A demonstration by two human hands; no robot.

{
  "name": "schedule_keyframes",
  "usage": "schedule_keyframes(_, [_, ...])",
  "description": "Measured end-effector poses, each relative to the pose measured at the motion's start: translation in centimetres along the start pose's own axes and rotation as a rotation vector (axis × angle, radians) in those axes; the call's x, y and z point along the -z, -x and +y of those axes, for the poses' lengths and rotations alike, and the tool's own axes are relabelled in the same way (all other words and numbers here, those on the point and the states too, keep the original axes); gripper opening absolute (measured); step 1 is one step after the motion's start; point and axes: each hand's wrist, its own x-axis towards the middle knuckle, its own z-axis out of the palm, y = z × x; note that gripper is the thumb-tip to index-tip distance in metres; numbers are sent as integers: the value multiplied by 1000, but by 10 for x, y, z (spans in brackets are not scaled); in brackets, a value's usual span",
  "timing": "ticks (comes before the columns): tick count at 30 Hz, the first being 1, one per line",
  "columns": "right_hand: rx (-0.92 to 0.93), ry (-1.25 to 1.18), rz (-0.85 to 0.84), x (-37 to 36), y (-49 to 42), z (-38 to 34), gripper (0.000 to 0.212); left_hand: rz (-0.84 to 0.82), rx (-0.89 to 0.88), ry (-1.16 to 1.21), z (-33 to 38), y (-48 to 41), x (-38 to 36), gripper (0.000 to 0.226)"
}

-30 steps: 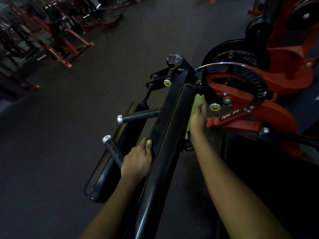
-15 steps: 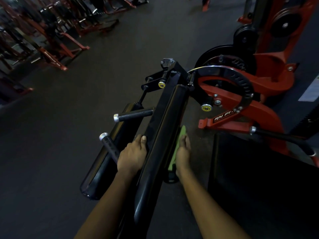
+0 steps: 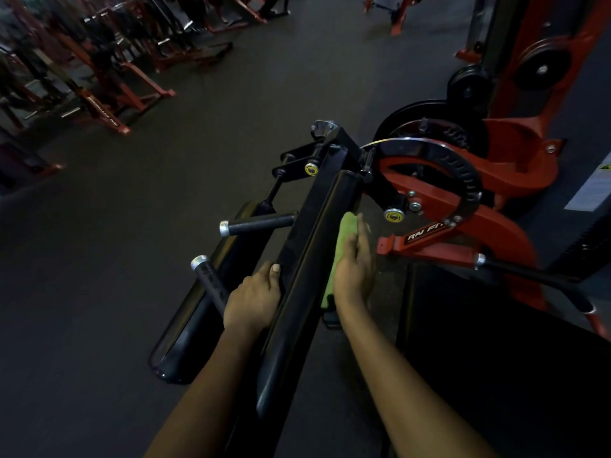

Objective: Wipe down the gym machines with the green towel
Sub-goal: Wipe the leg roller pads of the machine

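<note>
Against the right flank of the long black pad point(image 3: 297, 279) lies the green towel point(image 3: 342, 239), sandwiched between that pad and my right grip point(image 3: 353, 269). My fingers point(image 3: 358, 239) are straight and close together, flat on the cloth, pressing it to the pad's side. A strip of towel shows above my fingertips and another strip shows below the heel of my palm. My left grip point(image 3: 253, 300) is on the other side of the same pad, holding its left edge. The thumb lies on the upper edge, and the other fingers go under, out of sight.

Just left of that grip, two black handles with silver caps stick out: the upper handle point(image 3: 258, 224) and the lower handle point(image 3: 208, 276). A second black pad point(image 3: 198, 322) lies below them.

On the red frame point(image 3: 502, 233) to my right, a black strip carries white letters point(image 3: 426, 234) that read "RN FI". The rest is cut off by the black toothed arc point(image 3: 463, 180). A white label point(image 3: 591, 190) at the right edge is too blurred to read, and so is the writing on the far red machine point(image 3: 102, 117) at the left.
</note>
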Motion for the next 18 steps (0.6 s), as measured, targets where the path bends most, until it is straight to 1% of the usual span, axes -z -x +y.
schedule_keyframes(2, [65, 67, -16, 6, 27, -7, 44, 0, 4, -3, -1, 0, -1, 42])
schedule_keyframes(4, [73, 113, -24, 6, 32, -10, 45, -2, 7, -9, -1, -1, -2, 41])
schedule_keyframes(8, [44, 226, -16, -11, -29, -19, 45, 4, 1, -19, -2, -1, -2, 41])
schedule_keyframes(12, [-36, 219, -24, -20, -103, -32, 45, 1, 0, -18, -1, -2, -1, 41])
schedule_keyframes(14, [-91, 184, -25, -20, -120, -37, 45, 0, -5, -18, -1, 0, 1, 41])
schedule_keyframes(16, [-67, 197, -18, -19, -111, -39, 46, -5, 4, -14, 0, 0, 1, 42])
schedule_keyframes(18, [15, 218, -12, -16, -83, -29, 47, -7, 7, -16, 2, 0, 1, 41])
